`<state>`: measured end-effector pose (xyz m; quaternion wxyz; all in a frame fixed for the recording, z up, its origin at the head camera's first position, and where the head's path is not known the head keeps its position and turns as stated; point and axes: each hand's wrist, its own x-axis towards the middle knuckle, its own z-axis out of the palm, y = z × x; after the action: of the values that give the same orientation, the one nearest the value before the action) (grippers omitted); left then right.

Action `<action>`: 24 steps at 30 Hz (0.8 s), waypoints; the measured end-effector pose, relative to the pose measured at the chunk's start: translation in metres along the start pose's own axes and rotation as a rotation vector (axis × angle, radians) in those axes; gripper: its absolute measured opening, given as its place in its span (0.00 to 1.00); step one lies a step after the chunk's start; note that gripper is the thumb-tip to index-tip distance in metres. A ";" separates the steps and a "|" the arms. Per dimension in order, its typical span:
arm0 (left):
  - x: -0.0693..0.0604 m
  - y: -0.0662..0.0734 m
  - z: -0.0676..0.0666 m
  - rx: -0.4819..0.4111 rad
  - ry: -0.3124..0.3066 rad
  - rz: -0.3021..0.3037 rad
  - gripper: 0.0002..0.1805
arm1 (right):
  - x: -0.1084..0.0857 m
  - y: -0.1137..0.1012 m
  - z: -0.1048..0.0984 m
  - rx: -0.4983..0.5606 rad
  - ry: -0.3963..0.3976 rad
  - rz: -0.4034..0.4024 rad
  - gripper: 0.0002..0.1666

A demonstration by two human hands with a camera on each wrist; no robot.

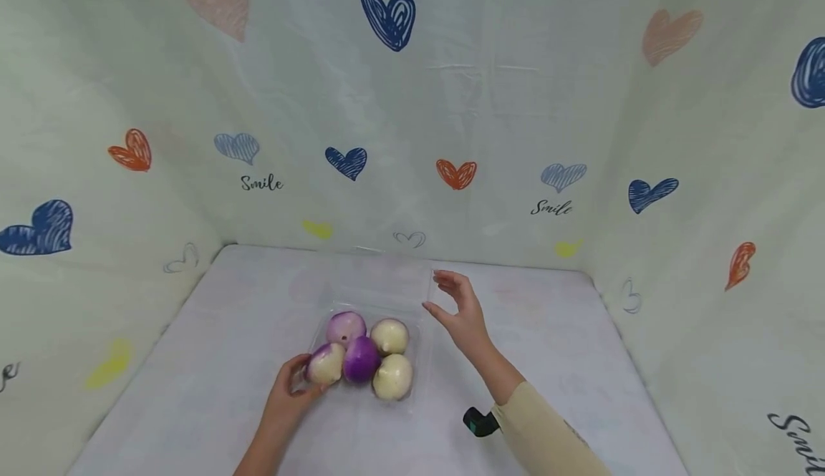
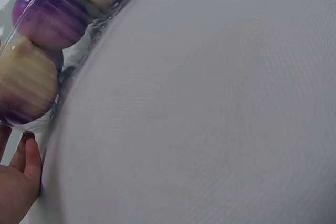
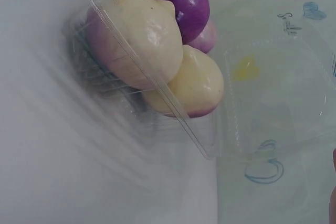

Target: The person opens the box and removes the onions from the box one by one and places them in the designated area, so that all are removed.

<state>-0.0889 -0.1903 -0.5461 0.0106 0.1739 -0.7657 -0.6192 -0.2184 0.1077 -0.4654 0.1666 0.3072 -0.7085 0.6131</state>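
In the head view, a clear plastic container point(image 1: 417, 361) sits on the table with several purple-and-white turnips point(image 1: 362, 359) in it. Its clear lid point(image 1: 387, 279) is hinged up at the back. My left hand point(image 1: 288, 394) grips the near left corner of the container, thumb at the front and fingers along the side. At the lid's right edge, my right hand point(image 1: 465, 318) holds it between curled fingers and thumb. The right wrist view shows the raised lid point(image 3: 283, 103) beside the turnips point(image 3: 142, 40), with only a sliver of the hand point(image 3: 333, 187).
A white cloth covers the table point(image 1: 548, 347). Behind and at both sides hangs a pale curtain point(image 1: 490, 89) printed with hearts. A black device point(image 1: 480, 422) is by my right sleeve point(image 1: 541, 426).
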 end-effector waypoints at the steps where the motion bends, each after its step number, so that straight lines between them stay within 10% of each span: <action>1: -0.001 -0.001 0.001 0.000 0.001 -0.001 0.43 | 0.002 0.002 0.000 -0.010 0.004 0.011 0.37; 15: -0.010 -0.015 -0.004 -0.134 -0.074 -0.020 0.45 | 0.024 -0.007 0.009 -0.082 -0.016 0.217 0.45; 24: -0.010 -0.009 -0.001 -0.132 -0.083 -0.014 0.46 | 0.037 0.034 0.008 -0.144 -0.084 0.345 0.54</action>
<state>-0.0772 -0.1905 -0.5527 -0.0138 0.1524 -0.7216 -0.6752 -0.2674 0.0931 -0.4705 0.0509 0.1936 -0.7992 0.5668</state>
